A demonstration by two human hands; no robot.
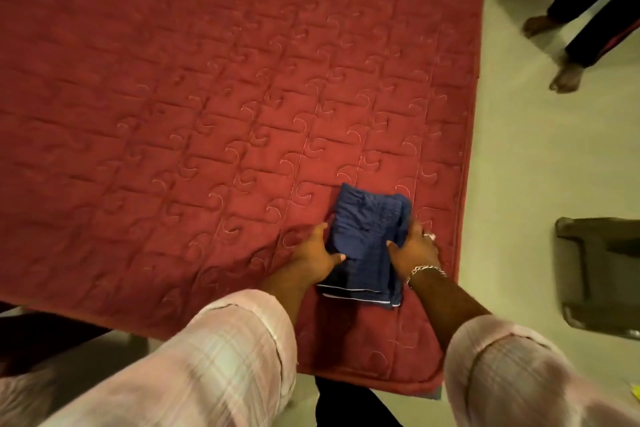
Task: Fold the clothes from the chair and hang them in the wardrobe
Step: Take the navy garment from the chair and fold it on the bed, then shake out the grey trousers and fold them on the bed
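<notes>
A: Blue garment (369,236) sits folded on the bed (173,97), near its right edge. Your left hand (317,255) and right hand (414,248) clasp its sides, thumbs on top.

B: Next?

A: Lift both sides together and level, or the layers slip.

B: Orientation?

A: Long axis runs away from you; striped hem end faces you.
</notes>
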